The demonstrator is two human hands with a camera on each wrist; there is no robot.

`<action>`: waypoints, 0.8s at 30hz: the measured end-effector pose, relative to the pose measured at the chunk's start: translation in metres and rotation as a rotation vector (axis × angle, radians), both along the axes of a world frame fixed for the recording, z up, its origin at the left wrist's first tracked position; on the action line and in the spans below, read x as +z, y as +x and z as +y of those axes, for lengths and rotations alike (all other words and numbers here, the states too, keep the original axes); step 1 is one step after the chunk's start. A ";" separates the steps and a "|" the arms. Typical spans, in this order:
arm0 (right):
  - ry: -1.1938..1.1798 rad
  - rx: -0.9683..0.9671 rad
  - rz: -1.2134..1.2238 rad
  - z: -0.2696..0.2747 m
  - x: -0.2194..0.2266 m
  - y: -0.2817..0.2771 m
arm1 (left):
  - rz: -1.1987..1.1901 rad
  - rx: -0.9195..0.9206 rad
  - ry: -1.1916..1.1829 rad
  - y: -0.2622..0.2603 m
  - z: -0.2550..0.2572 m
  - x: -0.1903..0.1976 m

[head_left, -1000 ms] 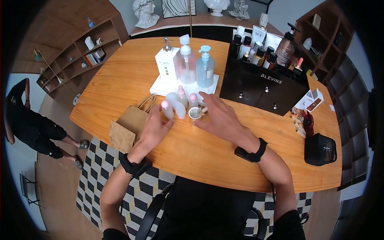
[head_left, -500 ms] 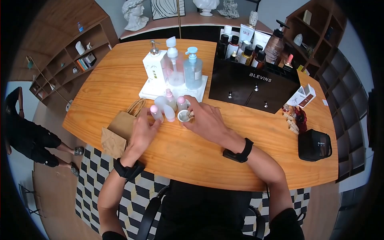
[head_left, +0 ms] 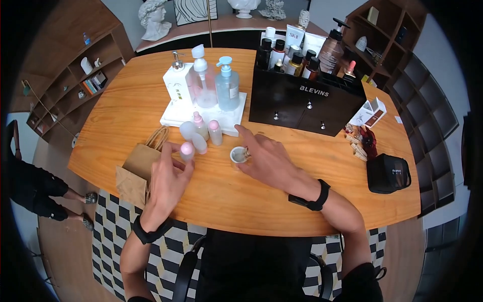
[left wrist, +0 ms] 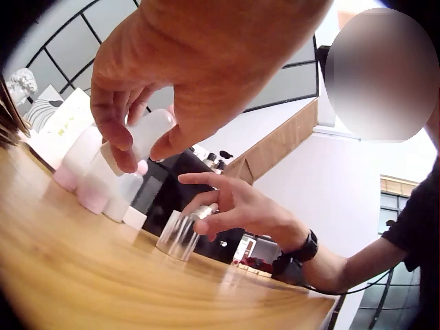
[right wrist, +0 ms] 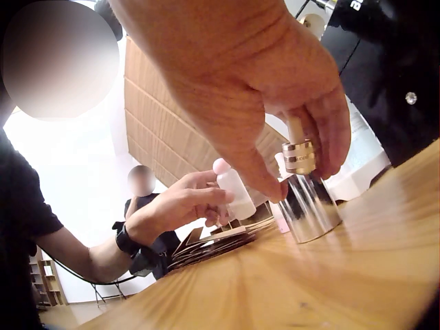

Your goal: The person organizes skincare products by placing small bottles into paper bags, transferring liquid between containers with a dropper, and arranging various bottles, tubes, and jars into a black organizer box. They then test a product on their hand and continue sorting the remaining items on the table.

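Left hand gripping a pink-capped bottle; right hand gripping a gold-collared piece at a cup.

The left hand (head_left: pixel 168 181) pinches the pink-capped bottle (head_left: pixel 187 152) between thumb and fingers; in the left wrist view, the bottle is raised above the wooden table (head_left: pixel 216 206). The right hand (head_left: pixel 271 161) has its fingers curled round the gold-collared piece (right wrist: pixel 300 158), held at the mouth of the clear cup (right wrist: pixel 309 213). The cup stands upright on the table; whether the thumb also touches its rim cannot be told.

Between the hands and toward the far side stands a group of small bottles (head_left: pixel 215 133), some with pink caps uppermost, others with the pink end down. Just behind them, the white tray (head_left: pixel 229 129) bears a white dispenser (head_left: pixel 179 86), a pink pump bottle (head_left: pixel 205 88) and a blue pump bottle (head_left: pixel 227 91). To the right of the tray stands the black organizer (head_left: pixel 292 103), its top filled with cosmetics. A brown paper bag (head_left: pixel 141 161) lies beside the left hand; a black case (head_left: pixel 386 173) rests near the table's right edge.
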State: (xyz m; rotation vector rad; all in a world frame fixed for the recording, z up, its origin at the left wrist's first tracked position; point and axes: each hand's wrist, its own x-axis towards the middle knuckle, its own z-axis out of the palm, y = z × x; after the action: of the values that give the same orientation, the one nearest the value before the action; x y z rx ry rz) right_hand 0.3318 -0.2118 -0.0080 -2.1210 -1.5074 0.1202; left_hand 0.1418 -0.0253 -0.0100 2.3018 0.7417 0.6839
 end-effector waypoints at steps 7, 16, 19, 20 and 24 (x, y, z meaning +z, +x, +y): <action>-0.011 -0.014 -0.029 -0.027 0.011 0.004 | 0.016 -0.265 -0.029 0.016 -0.023 -0.005; -0.035 -0.022 -0.124 -0.029 0.013 0.002 | 0.031 -0.347 -0.052 0.025 -0.023 -0.010; 0.034 -0.027 -0.206 -0.036 0.021 0.004 | 0.037 -0.365 -0.061 0.025 -0.021 -0.007; 0.071 -0.035 -0.193 -0.037 0.027 0.004 | 0.036 -0.373 -0.072 0.026 -0.021 -0.006; 0.277 -0.029 -0.200 -0.037 0.044 0.002 | -0.014 -0.435 -0.083 0.028 -0.029 -0.005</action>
State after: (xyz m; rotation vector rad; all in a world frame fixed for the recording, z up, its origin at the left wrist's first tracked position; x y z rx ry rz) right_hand 0.3339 -0.2485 0.0355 -1.9761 -1.5046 -0.3033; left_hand 0.1694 -0.0540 -0.0148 2.2712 0.2395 0.4567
